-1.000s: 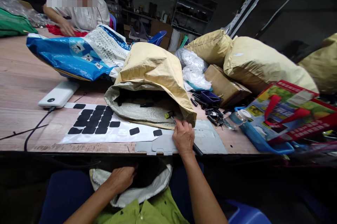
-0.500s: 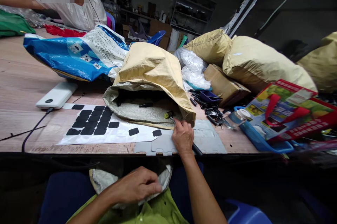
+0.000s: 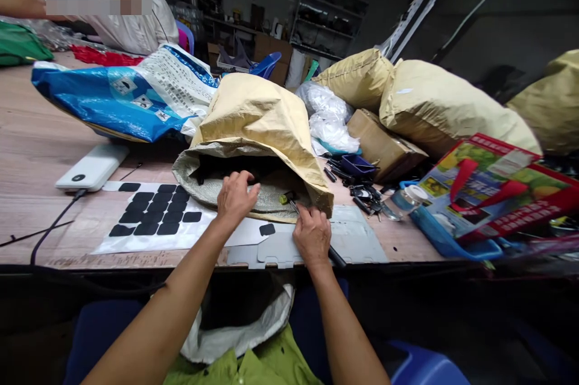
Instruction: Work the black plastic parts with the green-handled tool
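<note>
My left hand (image 3: pixel 236 197) is over the near lip of a tan paper sack (image 3: pixel 262 113), its thumb and fingers apart beside a small black piece that they partly cover. The sack lies on its side with its grey-lined mouth towards me; its inside is dark. My right hand (image 3: pixel 312 233) is closed around a tool with a black handle (image 3: pixel 337 256) and a thin metal shaft, which points at the sack's lip. By the shaft's tip lies a small yellow-green piece (image 3: pixel 286 198). Under the right hand is a grey flat sheet (image 3: pixel 357 240). A second open sack (image 3: pixel 239 337) is at my lap.
Left stand a white power bank (image 3: pixel 93 168) with a cable and a white sheet of black stickers (image 3: pixel 156 213). A blue-white bag (image 3: pixel 131 95) lies behind. On the right are black parts (image 3: pixel 366 198), a jar (image 3: pixel 404 203) and a blue basket (image 3: pixel 452 234). Someone works at far left.
My left hand has risen from the sack at my lap to the mouth of the sack on the table. The right hand keeps its place with the tool.
</note>
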`<state>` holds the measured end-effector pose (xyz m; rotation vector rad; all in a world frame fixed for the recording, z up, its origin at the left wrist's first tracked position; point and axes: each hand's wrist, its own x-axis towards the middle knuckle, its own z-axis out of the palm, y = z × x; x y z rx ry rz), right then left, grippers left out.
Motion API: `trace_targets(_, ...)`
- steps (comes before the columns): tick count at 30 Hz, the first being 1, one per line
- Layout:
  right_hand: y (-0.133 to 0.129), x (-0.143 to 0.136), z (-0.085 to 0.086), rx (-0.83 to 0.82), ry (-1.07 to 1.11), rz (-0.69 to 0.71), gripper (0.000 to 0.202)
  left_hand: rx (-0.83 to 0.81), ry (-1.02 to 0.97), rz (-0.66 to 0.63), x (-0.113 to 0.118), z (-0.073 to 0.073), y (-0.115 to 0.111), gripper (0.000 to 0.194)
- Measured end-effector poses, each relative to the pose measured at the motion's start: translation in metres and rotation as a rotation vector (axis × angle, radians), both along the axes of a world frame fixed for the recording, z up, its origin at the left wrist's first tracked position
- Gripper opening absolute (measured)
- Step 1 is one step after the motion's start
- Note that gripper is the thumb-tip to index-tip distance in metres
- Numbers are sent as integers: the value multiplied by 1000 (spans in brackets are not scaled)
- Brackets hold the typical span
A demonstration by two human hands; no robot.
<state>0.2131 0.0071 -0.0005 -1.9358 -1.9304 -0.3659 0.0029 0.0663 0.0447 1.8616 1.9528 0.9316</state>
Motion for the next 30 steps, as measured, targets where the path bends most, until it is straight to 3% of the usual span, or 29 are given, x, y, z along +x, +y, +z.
trace_targets(3,1,1,-1,-1,-3,1,40,-61,190,102,-8,-19,31,31)
trace_targets(6,1,1,-2,-1,3,-1,39,-129,251,82,-8,-24,38,26)
trace_targets(9,2,1,-1,0,29,-18,36,-67,176,-24,-7,-17,20,20)
trace_targets(11,2,0,-1,-3,43,-34,37,8,51,-198,-6,-14,-2,17)
trace_targets(13,2,0,-1,-15,44,-41,37,41,-55,-393,-6,-18,-27,15)
trace_targets(15,3,0,-1,-27,37,-43,33,18,-97,-488,-5,-27,-47,15)
trace_targets(18,5,1,-2,-33,44,-49,28,0,-117,-460,-5,-44,-61,17)
trace_targets(21,5,2,1,-34,83,-33,27,49,-152,-449,-5,-53,-60,16)
trace_targets(26,-18,1,17,18,297,64,30,51,-168,-401,-5,-50,-59,11)
trace_targets(30,-49,-4,34,-18,588,270,34,36,-162,-403,-4,-48,-61,12)
